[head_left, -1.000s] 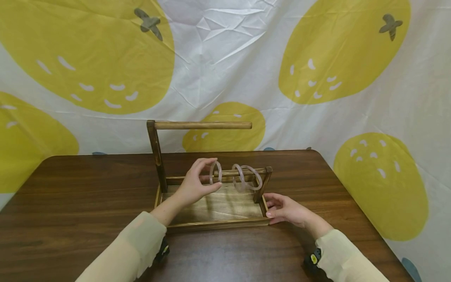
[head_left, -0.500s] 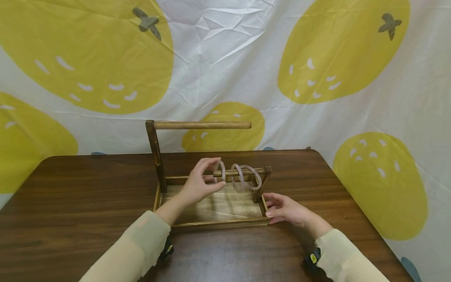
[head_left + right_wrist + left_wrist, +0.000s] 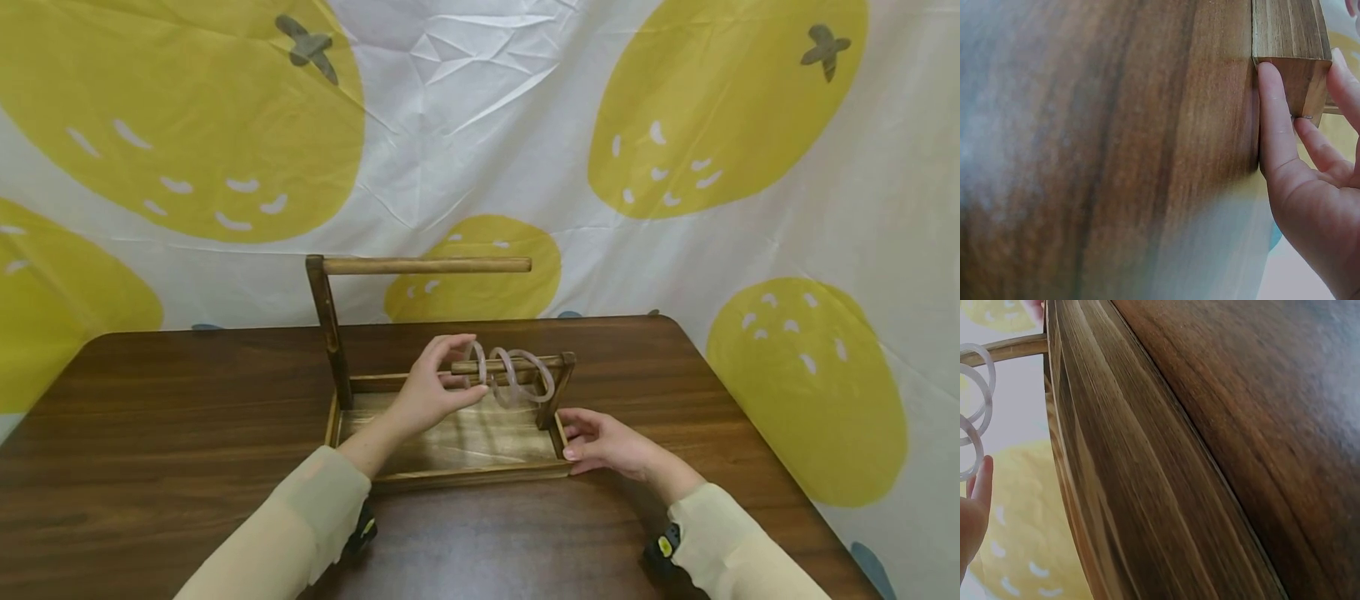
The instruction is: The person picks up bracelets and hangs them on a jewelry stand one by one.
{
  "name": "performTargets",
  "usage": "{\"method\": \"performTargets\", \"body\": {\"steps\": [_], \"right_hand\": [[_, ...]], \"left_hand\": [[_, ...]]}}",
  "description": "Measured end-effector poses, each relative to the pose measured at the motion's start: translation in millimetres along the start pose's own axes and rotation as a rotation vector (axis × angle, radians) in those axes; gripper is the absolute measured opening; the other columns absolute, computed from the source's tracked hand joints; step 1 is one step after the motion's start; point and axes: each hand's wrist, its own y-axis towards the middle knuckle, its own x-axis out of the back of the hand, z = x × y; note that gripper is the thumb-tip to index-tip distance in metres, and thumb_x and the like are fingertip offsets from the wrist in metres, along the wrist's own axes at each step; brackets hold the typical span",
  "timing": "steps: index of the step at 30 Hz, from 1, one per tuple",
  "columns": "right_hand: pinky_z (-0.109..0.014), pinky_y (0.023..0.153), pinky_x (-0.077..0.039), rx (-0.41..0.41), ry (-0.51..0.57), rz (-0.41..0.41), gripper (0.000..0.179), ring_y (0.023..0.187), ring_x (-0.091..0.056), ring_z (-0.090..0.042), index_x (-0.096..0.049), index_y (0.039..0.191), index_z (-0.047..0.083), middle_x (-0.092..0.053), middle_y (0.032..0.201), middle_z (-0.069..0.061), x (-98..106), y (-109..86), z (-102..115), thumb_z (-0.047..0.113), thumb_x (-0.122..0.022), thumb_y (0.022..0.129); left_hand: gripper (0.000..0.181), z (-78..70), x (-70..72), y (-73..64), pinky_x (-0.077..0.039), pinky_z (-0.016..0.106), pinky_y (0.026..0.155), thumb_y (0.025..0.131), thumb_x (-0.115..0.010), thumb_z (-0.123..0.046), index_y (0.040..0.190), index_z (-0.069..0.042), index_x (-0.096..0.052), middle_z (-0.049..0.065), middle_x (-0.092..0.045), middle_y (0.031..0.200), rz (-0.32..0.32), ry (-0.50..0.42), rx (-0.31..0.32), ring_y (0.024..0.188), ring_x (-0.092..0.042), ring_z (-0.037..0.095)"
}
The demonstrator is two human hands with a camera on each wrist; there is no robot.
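My left hand (image 3: 431,392) pinches a pale translucent bangle (image 3: 482,364) between thumb and fingers. The lower bar (image 3: 461,367) of a dark wooden stand passes through this bangle near its free left end. Farther right on that bar hang two similar bangles, a near one (image 3: 513,381) and a tilted one (image 3: 551,385) by the post. In the left wrist view the bangles overlap at the left edge, with the held bangle (image 3: 979,442) at a fingertip. My right hand (image 3: 611,446) grips the right end of the stand's tray base (image 3: 457,442), thumb on the rim and fingers outside.
The stand's taller left post (image 3: 327,333) carries a bare upper bar (image 3: 427,266) above and behind the left hand. Everything sits on a brown wooden table (image 3: 187,417). Behind it hangs a white cloth (image 3: 480,150) with yellow fruit prints.
My left hand has moved right, carrying the held bangle from the lower bar's free end farther along it, closer to the other bangles. The right hand stays at the tray's end.
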Motion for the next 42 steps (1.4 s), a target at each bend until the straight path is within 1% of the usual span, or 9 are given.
{"method": "performTargets", "body": {"steps": [7,13,15,19,23,26,33,38,42], "right_hand": [[-0.039,0.08,-0.055,-0.003,0.003,-0.005,0.082,0.092,-0.057,-0.015,-0.013,0.143,-0.014,-0.04,0.124,-0.03,-0.3,0.0,0.3,0.012,-0.067,0.086],[-0.04,0.08,-0.055,-0.003,0.01,-0.005,0.082,0.091,-0.057,-0.015,-0.013,0.143,-0.014,-0.04,0.123,-0.03,-0.3,-0.1,0.3,0.012,-0.067,0.086],[-0.04,0.081,-0.055,-0.004,0.009,-0.003,0.082,0.092,-0.057,-0.015,-0.013,0.143,-0.014,-0.04,0.124,-0.03,-0.2,-0.1,0.4,0.012,-0.067,0.086],[-0.039,0.081,-0.055,-0.005,0.008,0.0,0.082,0.093,-0.056,-0.016,-0.013,0.143,-0.013,-0.039,0.125,-0.03,-0.3,-0.1,0.4,0.012,-0.067,0.086],[-0.04,0.081,-0.055,-0.006,0.01,0.0,0.082,0.093,-0.056,-0.016,-0.013,0.143,-0.013,-0.039,0.125,-0.031,-0.2,-0.3,0.5,0.012,-0.067,0.086],[-0.04,0.081,-0.055,-0.005,0.012,0.0,0.082,0.093,-0.057,-0.016,-0.013,0.143,-0.013,-0.039,0.125,-0.031,-0.3,-0.4,0.6,0.012,-0.067,0.086],[-0.04,0.082,-0.055,-0.006,0.012,0.004,0.083,0.093,-0.057,-0.016,-0.013,0.143,-0.013,-0.039,0.126,-0.031,-0.5,-0.8,1.2,0.013,-0.067,0.086],[-0.04,0.082,-0.054,-0.007,0.011,0.004,0.082,0.094,-0.056,-0.016,-0.013,0.143,-0.013,-0.038,0.126,-0.032,-0.9,-1.4,2.1,0.013,-0.066,0.087],[-0.04,0.082,-0.054,-0.005,0.011,0.004,0.082,0.095,-0.056,-0.016,-0.013,0.143,-0.013,-0.038,0.127,-0.032,-1.0,-1.3,2.2,0.013,-0.066,0.087]], "left_hand": [[0.062,0.8,-4.1,1.2,-0.051,0.037,0.091,0.079,-0.072,-0.006,0.135,-0.007,-0.044,0.016,-0.042,0.131,0.008,-0.018,0.012,0.119,-0.045,0.032],[0.062,4.2,-5.1,2.6,-0.05,0.04,0.094,0.08,-0.072,-0.005,0.135,-0.008,-0.044,0.016,-0.041,0.133,0.007,-0.056,0.03,0.12,-0.043,0.033],[0.062,4.8,-5.2,2.8,-0.049,0.041,0.095,0.08,-0.072,-0.005,0.136,-0.008,-0.044,0.018,-0.041,0.133,0.011,-0.068,0.036,0.121,-0.042,0.033],[0.062,3.8,-6.5,3.0,-0.049,0.04,0.095,0.08,-0.072,-0.005,0.136,-0.008,-0.044,0.017,-0.041,0.133,0.009,-0.079,0.056,0.122,-0.042,0.033],[0.062,2.0,-8.7,3.3,-0.048,0.042,0.096,0.08,-0.072,-0.004,0.135,-0.008,-0.045,0.017,-0.041,0.133,0.004,-0.097,0.059,0.122,-0.042,0.032],[0.063,1.4,-9.8,3.5,-0.047,0.043,0.097,0.079,-0.072,-0.003,0.136,-0.007,-0.044,0.02,-0.04,0.134,0.011,-0.115,0.058,0.124,-0.041,0.034],[0.063,2.8,-11.1,4.1,-0.048,0.039,0.097,0.079,-0.072,-0.003,0.136,-0.007,-0.045,0.017,-0.041,0.134,0.02,-0.12,0.06,0.127,-0.04,0.032],[0.062,4.0,-11.9,4.5,-0.048,0.04,0.097,0.08,-0.072,-0.004,0.136,-0.007,-0.044,0.014,-0.041,0.135,0.026,-0.122,0.069,0.128,-0.038,0.032],[0.062,4.8,-13.2,4.3,-0.046,0.042,0.098,0.08,-0.071,-0.005,0.136,-0.006,-0.044,0.015,-0.04,0.136,0.03,-0.137,0.079,0.13,-0.036,0.035]]}}
